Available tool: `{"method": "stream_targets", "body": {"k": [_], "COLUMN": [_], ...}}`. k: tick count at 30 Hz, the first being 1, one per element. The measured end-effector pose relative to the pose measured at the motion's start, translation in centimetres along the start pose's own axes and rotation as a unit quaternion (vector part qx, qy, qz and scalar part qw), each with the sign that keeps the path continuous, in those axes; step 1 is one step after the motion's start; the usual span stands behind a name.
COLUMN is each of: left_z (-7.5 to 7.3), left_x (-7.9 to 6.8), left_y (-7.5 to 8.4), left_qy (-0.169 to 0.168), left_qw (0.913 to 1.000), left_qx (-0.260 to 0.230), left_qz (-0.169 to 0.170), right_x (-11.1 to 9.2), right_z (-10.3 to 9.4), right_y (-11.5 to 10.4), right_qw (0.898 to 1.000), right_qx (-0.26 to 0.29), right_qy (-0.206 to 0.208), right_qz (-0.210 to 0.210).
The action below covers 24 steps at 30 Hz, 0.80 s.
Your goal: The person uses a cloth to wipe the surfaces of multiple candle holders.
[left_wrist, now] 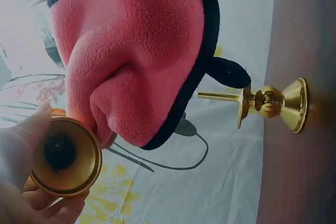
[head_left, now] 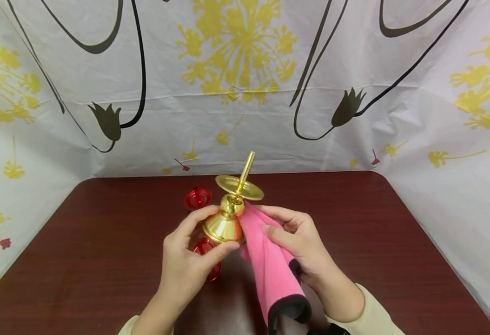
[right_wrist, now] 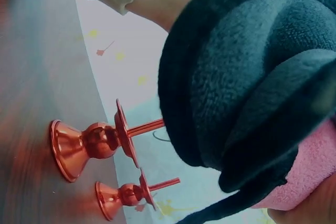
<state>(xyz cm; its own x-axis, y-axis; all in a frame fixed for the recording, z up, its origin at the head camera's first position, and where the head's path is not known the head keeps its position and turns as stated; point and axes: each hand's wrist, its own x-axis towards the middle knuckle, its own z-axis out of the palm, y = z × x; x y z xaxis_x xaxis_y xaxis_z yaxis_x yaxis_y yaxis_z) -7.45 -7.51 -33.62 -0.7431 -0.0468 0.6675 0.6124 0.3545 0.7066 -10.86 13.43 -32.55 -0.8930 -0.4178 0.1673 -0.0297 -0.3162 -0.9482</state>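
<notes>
In the head view my left hand (head_left: 182, 260) grips a shiny gold candlestick (head_left: 221, 228) by its flared base, thumb on the near side and fingers on the far side. The candlestick tilts, its dish and thin upright rod pointing up and away. My right hand (head_left: 305, 242) pinches a pink cloth (head_left: 263, 265) with a black border against the candlestick's right side. From the left wrist view, the held candlestick's hollow underside (left_wrist: 86, 156) faces the camera. Pink fleece (left_wrist: 136, 30) hangs beside it. The right wrist view shows the cloth's dark side (right_wrist: 226, 72) covering most of my right hand.
Two red candlesticks stand on the dark wooden table (head_left: 102, 242): a far one (head_left: 197, 198) and a near one (head_left: 215, 273), partly behind my left hand. Another gold candlestick (left_wrist: 294, 106) stands upright in the left wrist view. A flower-patterned white sheet (head_left: 245, 130) hangs around the table.
</notes>
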Motion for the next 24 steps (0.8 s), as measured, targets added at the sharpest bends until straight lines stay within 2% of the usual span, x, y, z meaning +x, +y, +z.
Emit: {"method": "stream_targets", "body": {"k": [3, 8, 12, 15, 20, 24], "left_z": [0.0, 0.1, 0.3, 0.6, 0.9, 1.1], "left_x": [0.0, 0.1, 0.2, 0.2, 0.5, 0.6], "left_y": [0.0, 0.0, 0.0, 0.0, 0.0, -0.1], "left_qy": [0.000, -0.025, -0.031, -0.023, -0.001, -0.007], "left_qw": [0.9999, 0.9948, 0.9860, 0.9799, 0.9794, 0.9821], "left_qx": [-0.014, -0.058, -0.084, -0.098, -0.089, -0.069], "left_qz": [-0.009, -0.080, -0.141, -0.172, -0.181, -0.175], "right_x": [-0.1, -0.3, -0.3, -0.2, 0.0, -0.2], "right_z": [0.1, 0.3, 0.5, 0.6, 0.5, -0.2], "right_y": [0.0, 0.2, 0.3, 0.5, 0.5, 0.1], "right_qw": [0.999, 0.991, 0.977, 0.959, 0.935, 0.929], "right_qx": [-0.033, -0.086, -0.154, -0.214, -0.270, -0.276], "right_qy": [0.007, 0.022, 0.030, 0.037, 0.027, 0.005], "right_qz": [-0.032, -0.096, -0.143, -0.181, -0.229, -0.247]}}
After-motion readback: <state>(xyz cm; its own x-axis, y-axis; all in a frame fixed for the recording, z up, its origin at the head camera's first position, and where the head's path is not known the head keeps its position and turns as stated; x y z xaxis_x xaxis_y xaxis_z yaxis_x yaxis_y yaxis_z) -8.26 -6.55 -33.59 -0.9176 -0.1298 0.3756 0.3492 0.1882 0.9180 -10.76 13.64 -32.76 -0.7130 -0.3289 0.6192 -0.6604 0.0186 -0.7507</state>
